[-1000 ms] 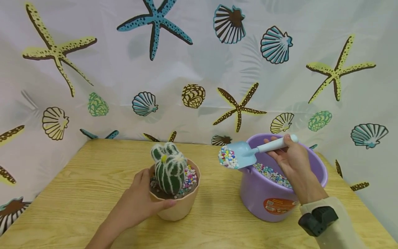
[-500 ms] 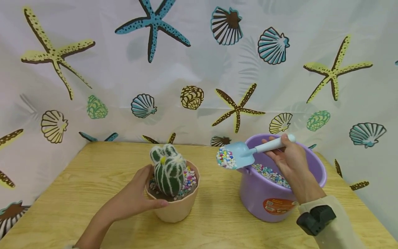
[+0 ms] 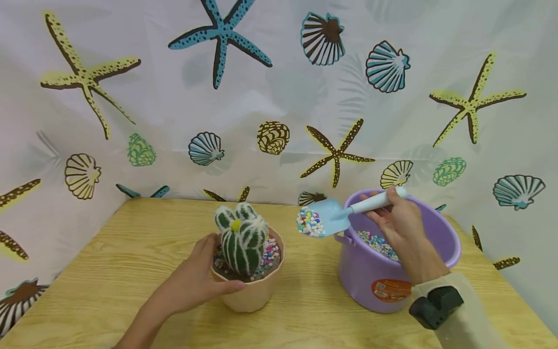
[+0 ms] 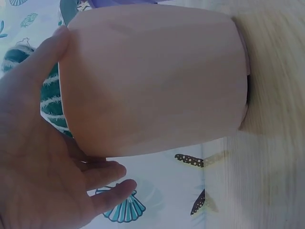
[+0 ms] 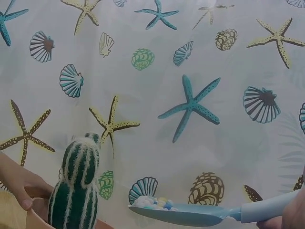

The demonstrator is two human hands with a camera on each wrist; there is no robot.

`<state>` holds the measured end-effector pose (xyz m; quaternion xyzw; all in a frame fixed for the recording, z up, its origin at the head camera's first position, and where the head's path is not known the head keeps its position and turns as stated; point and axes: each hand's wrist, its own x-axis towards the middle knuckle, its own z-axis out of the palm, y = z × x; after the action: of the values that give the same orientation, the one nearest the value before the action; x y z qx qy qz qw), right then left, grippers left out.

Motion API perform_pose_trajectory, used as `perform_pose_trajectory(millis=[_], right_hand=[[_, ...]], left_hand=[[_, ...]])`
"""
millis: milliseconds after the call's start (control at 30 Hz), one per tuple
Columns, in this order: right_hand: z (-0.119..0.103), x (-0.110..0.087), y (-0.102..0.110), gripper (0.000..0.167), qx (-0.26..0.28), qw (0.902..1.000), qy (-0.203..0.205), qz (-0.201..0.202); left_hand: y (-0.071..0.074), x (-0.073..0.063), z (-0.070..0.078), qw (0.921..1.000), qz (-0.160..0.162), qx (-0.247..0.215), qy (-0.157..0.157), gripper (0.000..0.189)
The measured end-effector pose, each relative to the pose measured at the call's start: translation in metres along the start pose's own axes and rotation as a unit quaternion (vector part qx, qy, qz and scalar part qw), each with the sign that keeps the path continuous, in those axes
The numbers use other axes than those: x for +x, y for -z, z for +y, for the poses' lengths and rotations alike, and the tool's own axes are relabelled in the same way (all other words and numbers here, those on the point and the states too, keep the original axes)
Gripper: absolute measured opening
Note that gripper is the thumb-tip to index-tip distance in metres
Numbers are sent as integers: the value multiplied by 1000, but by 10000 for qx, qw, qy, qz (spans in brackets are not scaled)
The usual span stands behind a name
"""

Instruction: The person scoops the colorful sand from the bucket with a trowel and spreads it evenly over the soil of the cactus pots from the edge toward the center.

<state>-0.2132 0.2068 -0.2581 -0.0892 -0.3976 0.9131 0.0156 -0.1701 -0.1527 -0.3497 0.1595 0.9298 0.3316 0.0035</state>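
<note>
My left hand [image 3: 192, 283] grips a peach flowerpot [image 3: 250, 296] at its near-left rim, thumb on the front and fingers around the far side. In the left wrist view, two fingers [image 4: 112, 195] stick out beside the pot wall. A striped green cactus [image 3: 241, 249] with white fuzz stands in the pot, with coloured pebbles on the soil around it. My right hand [image 3: 405, 228] holds a light blue trowel [image 3: 335, 215] by its pale handle, over the purple bucket's rim. Small coloured pebbles [image 3: 309, 222] heap at the blade's tip, between bucket and pot.
On the right of the wooden table [image 3: 109, 261] stands the purple bucket [image 3: 362, 281], with more coloured pebbles [image 3: 377, 244] inside. Behind the table hangs a white curtain [image 3: 283, 97] printed with starfish and shells. A black device [image 3: 436, 308] sits on my right wrist.
My right hand and the loaded trowel have shifted a little left, away from the bucket and closer to the pot. My left hand stays at the pot, its thumb shifting slightly.
</note>
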Motion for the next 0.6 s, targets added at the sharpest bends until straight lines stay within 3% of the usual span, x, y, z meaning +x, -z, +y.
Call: perform_pose_trajectory(millis=[167,367,600], right_hand=[[5,-1,-4,20,-171,9998,70,-36],[10,-2,-7,23,-378,9991,115,-156],[18,-3,-11,32,-652,9970,174,-377]], left_hand=[[-3,-3,8,9992,87,284,272,120],[-7,-6,18,9975,173,456,512,121],[-5,-6,18,9981,99,392,459,120]])
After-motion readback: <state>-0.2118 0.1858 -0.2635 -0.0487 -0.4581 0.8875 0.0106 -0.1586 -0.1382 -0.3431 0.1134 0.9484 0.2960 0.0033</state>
